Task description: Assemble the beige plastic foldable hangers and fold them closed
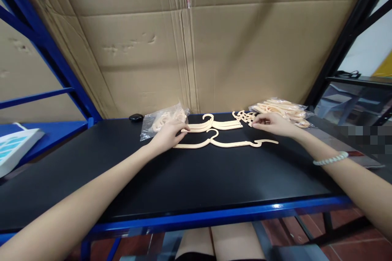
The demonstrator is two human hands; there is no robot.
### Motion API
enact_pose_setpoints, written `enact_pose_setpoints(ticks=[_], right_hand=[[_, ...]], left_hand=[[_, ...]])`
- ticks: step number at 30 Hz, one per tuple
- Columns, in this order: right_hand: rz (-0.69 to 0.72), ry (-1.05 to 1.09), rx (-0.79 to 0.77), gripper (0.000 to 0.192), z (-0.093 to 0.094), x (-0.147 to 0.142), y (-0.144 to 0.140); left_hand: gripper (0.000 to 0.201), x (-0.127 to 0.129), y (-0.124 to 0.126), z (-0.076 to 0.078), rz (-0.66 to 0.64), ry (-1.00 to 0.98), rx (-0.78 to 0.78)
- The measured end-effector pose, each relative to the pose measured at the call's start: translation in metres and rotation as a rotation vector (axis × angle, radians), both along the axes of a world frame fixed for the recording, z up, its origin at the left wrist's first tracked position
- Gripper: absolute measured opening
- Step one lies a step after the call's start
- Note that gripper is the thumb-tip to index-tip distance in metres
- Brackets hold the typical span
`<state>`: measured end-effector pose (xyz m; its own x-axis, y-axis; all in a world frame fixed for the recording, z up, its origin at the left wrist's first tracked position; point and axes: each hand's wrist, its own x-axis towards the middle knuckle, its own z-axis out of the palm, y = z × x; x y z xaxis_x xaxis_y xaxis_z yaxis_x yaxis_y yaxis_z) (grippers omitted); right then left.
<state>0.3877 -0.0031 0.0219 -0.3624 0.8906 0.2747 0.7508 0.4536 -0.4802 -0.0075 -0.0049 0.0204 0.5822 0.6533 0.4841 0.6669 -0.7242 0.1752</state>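
Observation:
Cream plastic hangers lie on a black table top (190, 179). One single hanger (226, 143) lies nearest me; a small stack of hangers (214, 124) lies just behind it. My left hand (168, 135) rests on the left ends of the stack, fingertips touching it. My right hand (272, 124) reaches to a loose pile of small cream clips (244, 117) at the stack's right end, fingers pinched on one. A pale bead bracelet (331, 158) circles my right wrist.
A clear bag of hangers (159, 122) lies left of the stack, another bag of hangers (284, 110) at the right. A small black object (136, 117) sits by the cardboard back wall (196, 49). A blue frame post (45, 45) stands left; a white box (15, 147) on a side shelf.

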Motion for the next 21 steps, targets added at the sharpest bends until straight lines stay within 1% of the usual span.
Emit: enact_pose_setpoints(ticks=[2, 4, 8, 13, 19, 21], right_hand=[[-0.015, 0.003, 0.046, 0.032, -0.007, -0.003, 0.005], [-0.028, -0.007, 0.075, 0.029, -0.013, -0.006, 0.01], [-0.043, -0.03, 0.122, 0.025, -0.02, -0.01, 0.017], [0.021, -0.032, 0.18, 0.025, -0.024, -0.012, 0.024], [0.058, -0.065, 0.194, 0.023, -0.025, -0.018, 0.023], [0.051, -0.069, 0.196, 0.024, -0.024, -0.02, 0.022]], left_hand=[[0.019, -0.001, 0.004, -0.002, 0.03, 0.073, 0.12], [0.019, -0.001, 0.008, -0.002, 0.05, 0.132, 0.153], [0.019, -0.001, 0.012, -0.001, 0.065, 0.186, 0.138], [0.021, 0.001, 0.012, -0.001, 0.085, 0.204, 0.121], [0.02, 0.002, 0.013, -0.007, 0.117, 0.22, 0.053], [0.02, 0.001, 0.014, -0.008, 0.129, 0.223, 0.044]])
